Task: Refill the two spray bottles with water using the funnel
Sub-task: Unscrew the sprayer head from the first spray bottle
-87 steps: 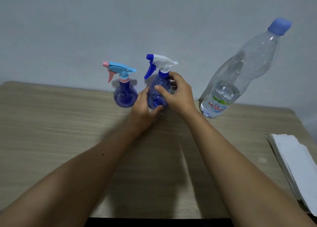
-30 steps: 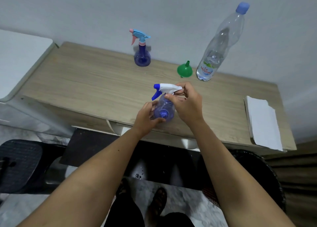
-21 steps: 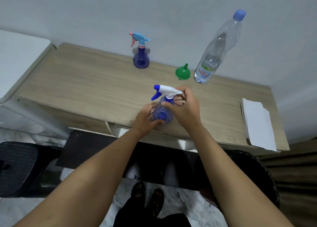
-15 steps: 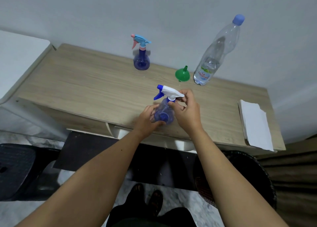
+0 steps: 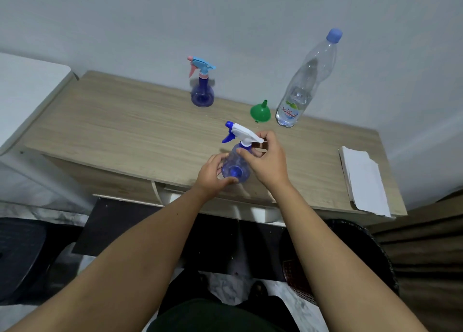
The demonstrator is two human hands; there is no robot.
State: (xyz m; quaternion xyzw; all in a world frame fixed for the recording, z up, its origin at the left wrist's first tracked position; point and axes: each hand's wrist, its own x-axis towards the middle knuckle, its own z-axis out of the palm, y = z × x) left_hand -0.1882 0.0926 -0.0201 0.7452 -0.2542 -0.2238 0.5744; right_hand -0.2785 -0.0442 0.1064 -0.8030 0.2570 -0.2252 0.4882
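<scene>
The blue spray bottle with the white trigger head (image 5: 235, 166) is held tilted above the near edge of the worktop (image 5: 125, 131), its round base turned toward the camera. The left hand (image 5: 213, 174) cups the bulb from the left, fingers curled round its far side and thumb pressed along the bottom near the base. The right hand (image 5: 268, 161) grips the neck just under the white head, its thumb tip on the collar and its other fingers wrapped round behind the head, so that the nozzle points away to the left of them.

Beyond the right hand's fingers, further back on the worktop, the green funnel (image 5: 260, 111) rests mouth-down with its spout pointing up. Just to the right of it stands the clear water bottle with a blue cap (image 5: 304, 86), upright and capped, close to the wall. Well back and to the left of both hands' fingers stands the second spray bottle with the light-blue and pink head (image 5: 202, 91), upright near the wall. Far to the right of the fingers, a folded white paper (image 5: 363, 179) lies at the worktop's right end.
</scene>
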